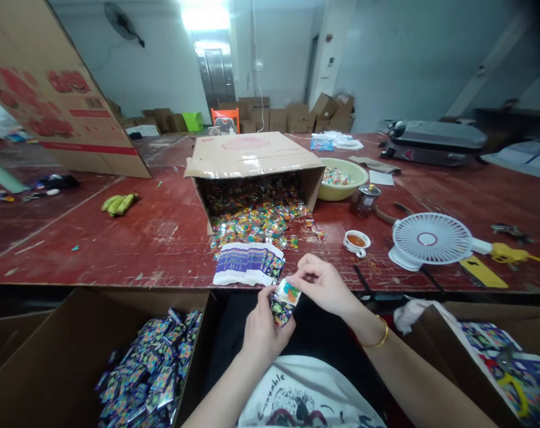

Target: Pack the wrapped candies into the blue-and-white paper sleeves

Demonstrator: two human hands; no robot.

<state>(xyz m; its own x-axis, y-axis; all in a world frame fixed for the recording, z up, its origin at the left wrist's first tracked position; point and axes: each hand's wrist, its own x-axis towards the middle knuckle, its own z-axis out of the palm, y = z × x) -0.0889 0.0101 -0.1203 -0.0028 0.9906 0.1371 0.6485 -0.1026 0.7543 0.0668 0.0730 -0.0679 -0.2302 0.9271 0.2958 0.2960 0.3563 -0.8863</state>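
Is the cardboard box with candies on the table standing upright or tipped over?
Tipped: the cardboard box lies sideways, candies spilling onto the table.

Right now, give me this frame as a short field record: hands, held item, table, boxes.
left hand: grips a small printed packet from below
right hand: pinches the packet's top edge, where a colourful candy shows
stack: row of matching packets at the table edge, ahead of the hands
tipped box: cardboard box on its side, wrapped candies spilling onto the red table
low box: carton left of the person, holding many packets
other: white fan, small cup, bowl
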